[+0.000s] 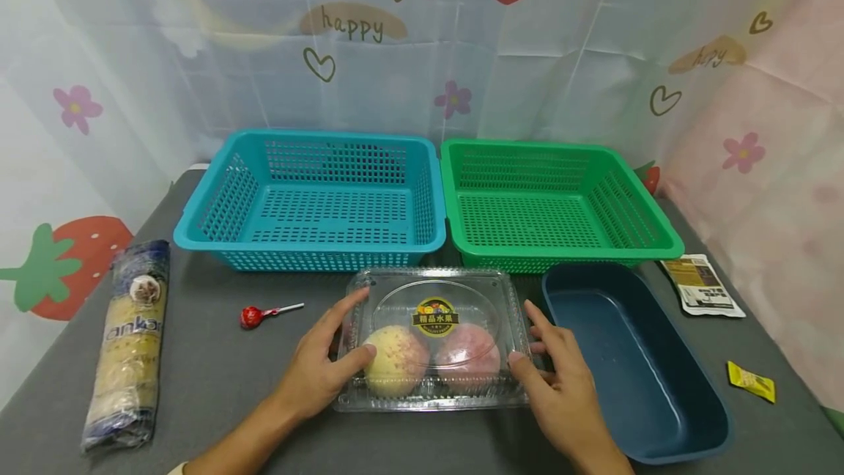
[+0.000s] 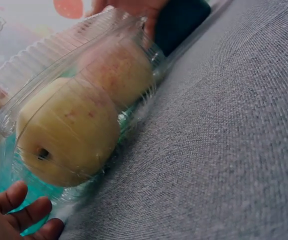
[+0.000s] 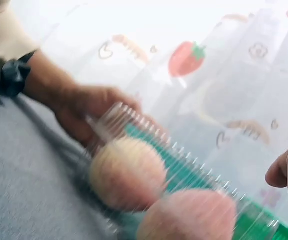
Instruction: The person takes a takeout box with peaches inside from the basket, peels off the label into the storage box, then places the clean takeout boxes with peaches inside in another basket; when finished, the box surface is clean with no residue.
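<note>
In the head view, a clear plastic fruit box with a round label sits in front of me. Inside are a yellow peach and a pink peach. My left hand is at the box's left side, its thumb over the front left part and its index finger along the edge. On the other side, my right hand has its fingers spread by the right edge, thumb at the front right corner. In the left wrist view, the left fingertips show beside the clear wall.
Behind stand a blue basket and a green basket. A dark blue tub lies right. A red lollipop and a long wrapped pack are left; a white pouch and a yellow packet far right.
</note>
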The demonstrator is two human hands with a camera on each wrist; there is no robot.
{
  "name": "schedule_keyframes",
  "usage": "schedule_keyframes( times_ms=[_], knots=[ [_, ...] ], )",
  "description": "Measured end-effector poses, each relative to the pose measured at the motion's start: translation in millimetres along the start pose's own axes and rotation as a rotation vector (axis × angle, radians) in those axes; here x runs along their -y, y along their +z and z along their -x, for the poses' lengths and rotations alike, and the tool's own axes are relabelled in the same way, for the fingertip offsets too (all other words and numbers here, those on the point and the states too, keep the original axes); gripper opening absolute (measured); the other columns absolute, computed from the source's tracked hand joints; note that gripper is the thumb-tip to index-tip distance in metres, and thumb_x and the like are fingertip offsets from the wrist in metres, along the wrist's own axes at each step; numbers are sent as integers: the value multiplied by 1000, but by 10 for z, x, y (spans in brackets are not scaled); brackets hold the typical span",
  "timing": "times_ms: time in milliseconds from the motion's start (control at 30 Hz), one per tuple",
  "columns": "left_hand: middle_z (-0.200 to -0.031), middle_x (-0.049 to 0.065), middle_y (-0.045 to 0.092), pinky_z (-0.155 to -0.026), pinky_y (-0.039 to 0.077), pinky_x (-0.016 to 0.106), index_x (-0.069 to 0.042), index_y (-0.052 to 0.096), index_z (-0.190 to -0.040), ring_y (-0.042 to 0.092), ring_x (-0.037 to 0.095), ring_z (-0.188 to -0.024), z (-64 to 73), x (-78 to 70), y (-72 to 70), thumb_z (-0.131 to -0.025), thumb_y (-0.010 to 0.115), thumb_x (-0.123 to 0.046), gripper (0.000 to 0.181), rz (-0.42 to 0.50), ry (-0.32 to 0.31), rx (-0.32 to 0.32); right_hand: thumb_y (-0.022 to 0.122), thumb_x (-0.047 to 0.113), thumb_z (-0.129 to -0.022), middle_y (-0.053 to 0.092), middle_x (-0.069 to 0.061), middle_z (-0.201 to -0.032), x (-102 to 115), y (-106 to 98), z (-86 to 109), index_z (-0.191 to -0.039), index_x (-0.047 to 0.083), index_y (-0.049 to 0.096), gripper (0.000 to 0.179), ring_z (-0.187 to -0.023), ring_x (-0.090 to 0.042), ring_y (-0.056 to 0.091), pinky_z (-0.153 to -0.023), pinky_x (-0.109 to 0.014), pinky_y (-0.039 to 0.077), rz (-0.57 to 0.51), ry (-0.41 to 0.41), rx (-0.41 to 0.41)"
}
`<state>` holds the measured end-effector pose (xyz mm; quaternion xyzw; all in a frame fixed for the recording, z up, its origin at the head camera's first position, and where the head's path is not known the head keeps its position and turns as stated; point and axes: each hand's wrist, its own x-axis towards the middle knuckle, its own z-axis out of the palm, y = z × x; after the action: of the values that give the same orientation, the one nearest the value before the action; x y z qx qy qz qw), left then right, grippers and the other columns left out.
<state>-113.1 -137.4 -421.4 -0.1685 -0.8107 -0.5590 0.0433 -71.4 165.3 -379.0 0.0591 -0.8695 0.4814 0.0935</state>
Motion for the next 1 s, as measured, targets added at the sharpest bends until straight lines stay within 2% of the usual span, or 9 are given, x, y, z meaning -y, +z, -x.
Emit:
schedule_keyframes(
  times_ms=[133,267,400,533,767,867,1000],
  knots=[
    [-139,16,44,-80,47,49,-30,38,-148,57,28,-101,-5,3,1,-89,64,-22,65,36,-21,17,62,11,-95,47,-6,-124,103,-91,-1,-149,26,39,61,-107,-20,48,-79,-36,52,26,-63,-17],
    [-139,18,43,-81,46,50,-30,38,-148,56,29,-101,6,5,-5,-89,63,-24,64,39,-44,27,62,8,-94,47,-4,-123,186,-187,-34,-149,29,38,63,-107,-19,48,-80,-32,52,30,-115,2],
    [-138,17,44,-83,45,52,-29,37,-148,55,30,-101,9,11,-3,-90,63,-25,64,27,-54,27,62,4,-93,48,-4,-120,253,-292,-113,-147,26,40,63,-105,-18,49,-79,-27,52,9,-179,34],
    [-130,19,50,-81,45,51,-29,36,-148,56,29,-99,6,11,-2,-90,62,-25,64,27,-64,29,62,0,-93,53,-5,-116,332,-405,-225,-144,19,44,58,-101,-20,52,-77,-27,52,-15,-221,66],
    [-120,17,57,-79,46,49,-34,36,-148,57,25,-96,2,9,-2,-90,62,-25,64,29,-62,29,61,3,-94,58,-7,-107,469,-517,-448,-138,13,52,45,-93,-19,57,-71,-31,53,-22,-203,162],
    [-115,17,59,-78,46,49,-35,36,-147,57,25,-95,5,9,-5,-90,62,-26,64,24,-68,32,62,6,-94,59,-8,-106,517,-511,-526,-135,12,55,42,-92,-21,57,-72,-33,53,-14,-190,205],
    [-119,18,58,-80,45,52,-34,35,-148,57,26,-97,13,3,-9,-90,62,-26,64,19,-79,36,63,6,-93,59,-8,-106,547,-452,-624,-133,11,57,41,-91,-22,56,-73,-35,53,1,-178,264]
  ],
)
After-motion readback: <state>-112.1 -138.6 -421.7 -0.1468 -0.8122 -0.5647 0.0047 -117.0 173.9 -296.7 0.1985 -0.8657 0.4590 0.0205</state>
